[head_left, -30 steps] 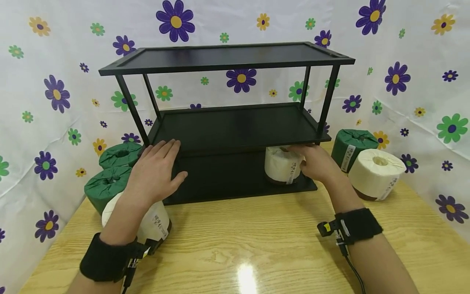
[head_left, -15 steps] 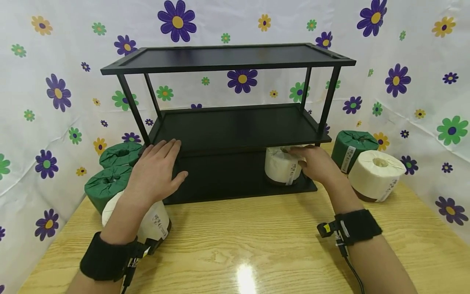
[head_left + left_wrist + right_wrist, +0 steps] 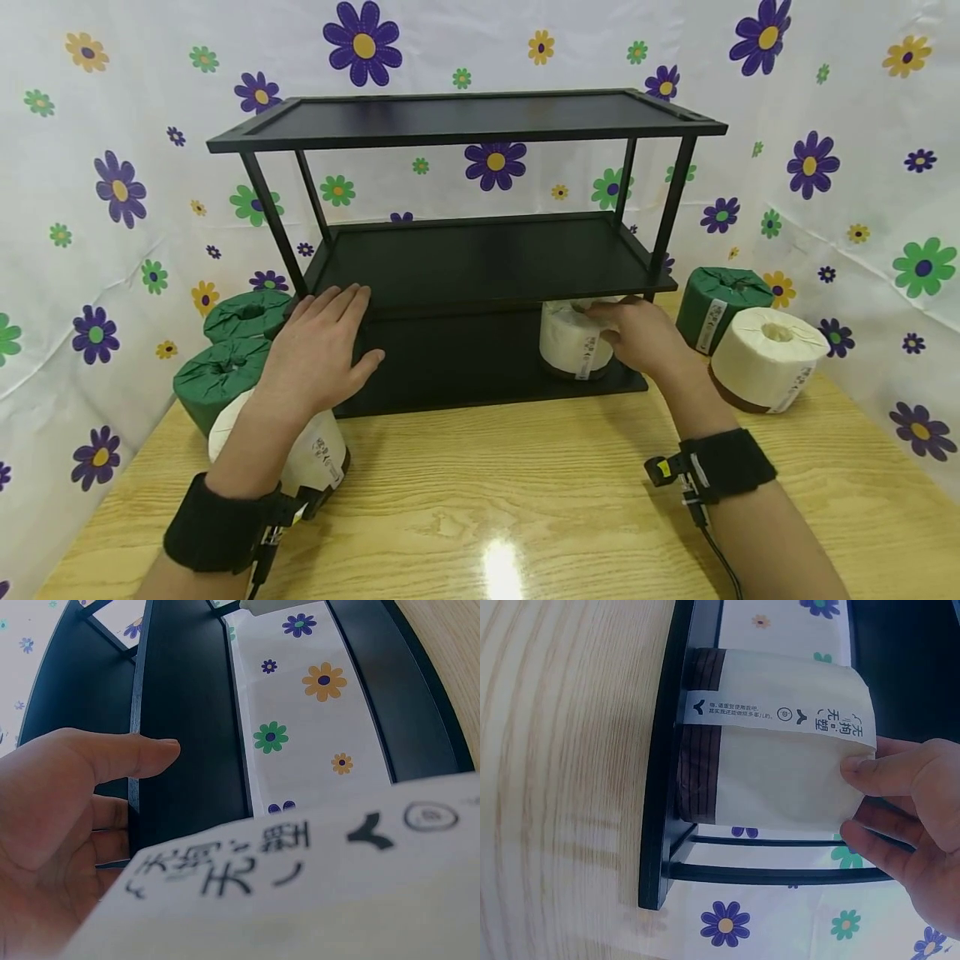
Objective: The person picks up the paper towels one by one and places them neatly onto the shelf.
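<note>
The right hand (image 3: 637,333) pinches a roll (image 3: 570,340) near the right edge of the lower shelf (image 3: 450,358), room leftward; the left hand (image 3: 317,354), fingers straight, lies at the middle shelf (image 3: 480,258).

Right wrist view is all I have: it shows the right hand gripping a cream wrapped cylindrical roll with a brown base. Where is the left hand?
Observer: The left hand is at the left front of the black rectangular middle tier, fingers straight.
Operator: And to the right of the held roll, past the shelf?
Observer: A green wrapped cylindrical roll and, nearer the person, another cream roll stand on the pale wooden table.
Operator: Any rolls on the left side?
Observer: Yes: a rear green roll, a front green roll and cream wrapping partly hidden by the left forearm.
</note>
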Demonstrator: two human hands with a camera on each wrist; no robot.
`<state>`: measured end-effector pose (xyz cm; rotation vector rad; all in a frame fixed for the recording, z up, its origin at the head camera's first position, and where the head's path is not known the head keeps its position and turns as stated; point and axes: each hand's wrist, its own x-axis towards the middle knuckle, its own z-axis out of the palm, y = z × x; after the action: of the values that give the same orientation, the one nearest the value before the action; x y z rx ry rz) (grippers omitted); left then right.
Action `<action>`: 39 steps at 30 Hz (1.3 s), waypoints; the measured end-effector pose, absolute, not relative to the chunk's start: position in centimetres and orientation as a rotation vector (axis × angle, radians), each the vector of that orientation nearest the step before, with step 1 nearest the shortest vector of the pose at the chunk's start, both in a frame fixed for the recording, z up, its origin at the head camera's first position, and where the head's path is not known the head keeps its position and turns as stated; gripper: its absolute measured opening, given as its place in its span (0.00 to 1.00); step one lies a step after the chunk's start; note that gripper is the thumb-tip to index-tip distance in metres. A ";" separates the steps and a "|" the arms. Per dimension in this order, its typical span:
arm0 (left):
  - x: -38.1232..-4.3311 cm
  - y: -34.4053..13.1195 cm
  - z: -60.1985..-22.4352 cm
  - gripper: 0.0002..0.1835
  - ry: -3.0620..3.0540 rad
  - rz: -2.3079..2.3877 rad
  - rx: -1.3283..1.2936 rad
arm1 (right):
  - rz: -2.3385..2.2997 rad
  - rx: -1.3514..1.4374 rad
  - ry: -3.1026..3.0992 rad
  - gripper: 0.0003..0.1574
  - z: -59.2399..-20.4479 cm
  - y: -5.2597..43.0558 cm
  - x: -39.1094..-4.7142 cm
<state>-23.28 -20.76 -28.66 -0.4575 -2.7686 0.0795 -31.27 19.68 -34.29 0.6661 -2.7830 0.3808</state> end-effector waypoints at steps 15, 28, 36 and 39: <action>-23.3 -21.2 -29.3 0.44 -2.765 0.066 -0.450 | 0.486 0.736 -2.765 0.28 -34.8 20.6 -31.8; -23.4 -20.9 -28.8 0.43 -2.770 0.080 -0.458 | 0.471 0.672 -2.788 0.26 -34.4 20.8 -31.5; -23.4 -20.9 -28.7 0.43 -2.770 0.086 -0.458 | 0.475 0.627 -2.816 0.25 -34.1 20.4 -31.3; -23.4 -20.8 -28.7 0.44 -2.770 0.090 -0.458 | 0.455 0.614 -2.813 0.24 -34.0 20.2 -31.1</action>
<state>-23.38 -20.81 -28.70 -0.4583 -2.7700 0.0901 -31.14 20.19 -34.04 0.6143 -2.8129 0.4551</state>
